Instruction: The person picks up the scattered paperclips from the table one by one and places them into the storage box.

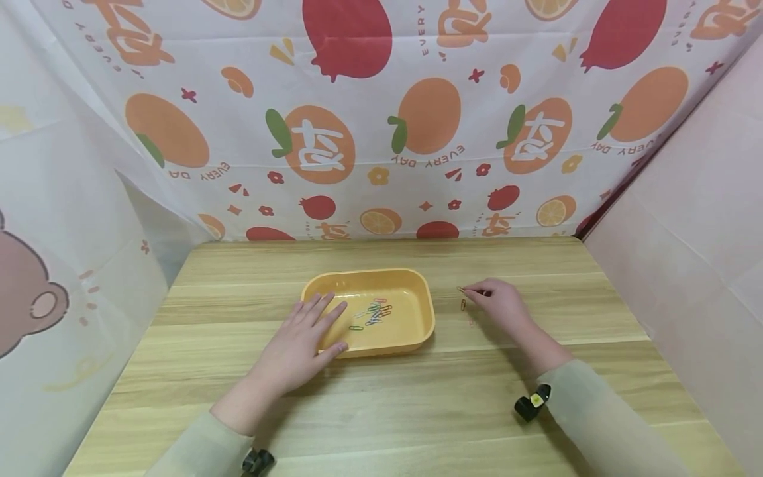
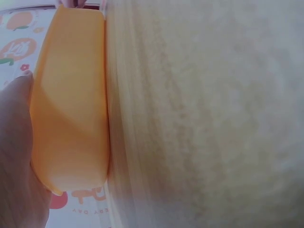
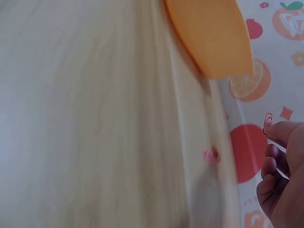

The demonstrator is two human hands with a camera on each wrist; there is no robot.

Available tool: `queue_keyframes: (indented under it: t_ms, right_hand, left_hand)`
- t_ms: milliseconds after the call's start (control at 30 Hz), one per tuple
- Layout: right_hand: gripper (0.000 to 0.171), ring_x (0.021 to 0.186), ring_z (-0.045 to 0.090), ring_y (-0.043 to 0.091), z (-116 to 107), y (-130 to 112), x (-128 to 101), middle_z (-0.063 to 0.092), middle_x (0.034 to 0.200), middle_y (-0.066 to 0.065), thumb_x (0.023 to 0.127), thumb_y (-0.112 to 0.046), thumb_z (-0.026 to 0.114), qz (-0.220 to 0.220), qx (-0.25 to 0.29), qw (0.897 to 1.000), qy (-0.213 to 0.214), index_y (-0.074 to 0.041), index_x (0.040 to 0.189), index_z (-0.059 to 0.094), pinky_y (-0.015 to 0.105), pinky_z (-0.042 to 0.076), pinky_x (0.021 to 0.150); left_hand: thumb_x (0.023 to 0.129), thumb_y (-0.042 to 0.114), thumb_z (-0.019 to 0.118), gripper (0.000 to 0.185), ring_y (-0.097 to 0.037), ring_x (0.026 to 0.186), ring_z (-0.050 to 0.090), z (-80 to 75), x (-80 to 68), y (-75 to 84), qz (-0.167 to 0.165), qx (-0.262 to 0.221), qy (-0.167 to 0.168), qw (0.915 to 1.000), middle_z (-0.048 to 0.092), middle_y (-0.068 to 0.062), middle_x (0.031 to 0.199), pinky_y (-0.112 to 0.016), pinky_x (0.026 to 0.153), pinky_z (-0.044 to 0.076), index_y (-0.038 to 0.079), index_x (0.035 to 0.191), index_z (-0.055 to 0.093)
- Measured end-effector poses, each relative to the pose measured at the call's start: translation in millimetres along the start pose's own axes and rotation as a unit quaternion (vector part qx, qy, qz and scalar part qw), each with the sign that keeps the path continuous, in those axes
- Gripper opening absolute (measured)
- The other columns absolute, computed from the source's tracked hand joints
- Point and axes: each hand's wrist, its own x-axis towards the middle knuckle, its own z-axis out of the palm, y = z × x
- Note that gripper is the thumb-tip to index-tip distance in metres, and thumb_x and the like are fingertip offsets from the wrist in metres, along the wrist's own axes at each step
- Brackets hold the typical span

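A yellow rectangular tray (image 1: 411,334) stands on the table, with several coloured paper clips (image 1: 378,314) lying loose in it. My left hand (image 1: 292,351) rests over its left end, fingers spread and straight above the inside. From the left wrist view the tray's outer wall (image 2: 71,95) fills the space beside that hand. Right of the tray, my right hand (image 1: 507,308) pinches a paper clip (image 3: 268,117) between thumb and fingertip, raised above the table; the other fingers curl inward. Below it lie a brownish paper clip (image 1: 463,305) and a pink paper clip (image 1: 471,322).
The wooden table (image 1: 381,411) ends against a fruit-printed cloth (image 1: 381,199) at the back. Pale cloth walls (image 1: 703,218) stand on both sides. A small black device (image 1: 530,404) is strapped at each wrist.
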Motion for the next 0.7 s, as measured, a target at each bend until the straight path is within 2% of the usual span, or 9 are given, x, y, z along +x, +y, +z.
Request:
queue_keyframes:
  t_ms: [200,300,367,433,567,700]
  right_hand:
    - [0.023,0.078,0.058,0.016,8,-24,7,0.069,0.090,-0.001,0.093,-0.035,0.070,-0.010,0.027,1.000,-0.008,-0.018,0.105,0.079,0.030,0.050,0.067]
    - [0.023,0.069,0.059,0.021,12,-36,8,0.066,0.089,0.000,0.093,-0.036,0.070,0.003,0.053,0.998,-0.020,-0.019,0.106,0.079,0.032,0.053,0.056]
    - [0.023,0.069,0.059,0.022,14,-44,9,0.066,0.089,0.001,0.093,-0.036,0.070,0.007,0.063,0.998,-0.024,-0.020,0.106,0.079,0.033,0.052,0.053]
    - [0.022,0.071,0.059,0.021,17,-52,10,0.067,0.090,-0.001,0.093,-0.036,0.070,0.005,0.067,0.997,-0.023,-0.020,0.105,0.079,0.033,0.052,0.055]
    - [0.020,0.082,0.056,0.017,24,-69,13,0.068,0.091,-0.003,0.093,-0.036,0.070,-0.009,0.068,0.997,-0.022,-0.021,0.103,0.080,0.030,0.049,0.068]
    - [0.018,0.084,0.056,0.017,34,-87,14,0.067,0.090,-0.002,0.093,-0.032,0.071,-0.017,0.089,0.995,-0.031,-0.019,0.102,0.080,0.030,0.048,0.070]
  left_hand:
    - [0.097,0.066,0.042,0.074,-0.033,0.149,0.019,-1.4,-0.5,0.4,-0.003,-0.002,-0.003,1.0000,0.024,-0.009,0.163,-0.054,0.121,0.014,0.024,0.157,0.031]
    - [0.097,0.067,0.041,0.074,-0.033,0.150,0.019,-2.0,0.3,1.1,-0.004,-0.004,-0.005,1.0000,0.024,-0.009,0.163,-0.053,0.121,0.014,0.025,0.157,0.031]
    - [0.097,0.067,0.042,0.074,-0.032,0.150,0.018,-2.4,0.7,1.5,-0.005,-0.006,-0.007,0.9999,0.024,-0.009,0.163,-0.053,0.121,0.014,0.025,0.157,0.031]
    - [0.097,0.066,0.043,0.074,-0.032,0.150,0.018,-3.0,1.1,1.9,-0.007,-0.007,-0.009,0.9999,0.024,-0.009,0.163,-0.052,0.122,0.013,0.025,0.157,0.030]
    - [0.096,0.062,0.048,0.074,-0.031,0.150,0.018,-3.9,1.3,2.1,-0.010,-0.009,-0.010,0.9999,0.024,-0.009,0.163,-0.051,0.122,0.012,0.023,0.157,0.031]
    - [0.096,0.058,0.054,0.074,-0.032,0.150,0.018,-3.9,1.5,1.6,-0.011,-0.009,-0.009,0.9999,0.024,-0.009,0.163,-0.052,0.122,0.012,0.024,0.158,0.030]
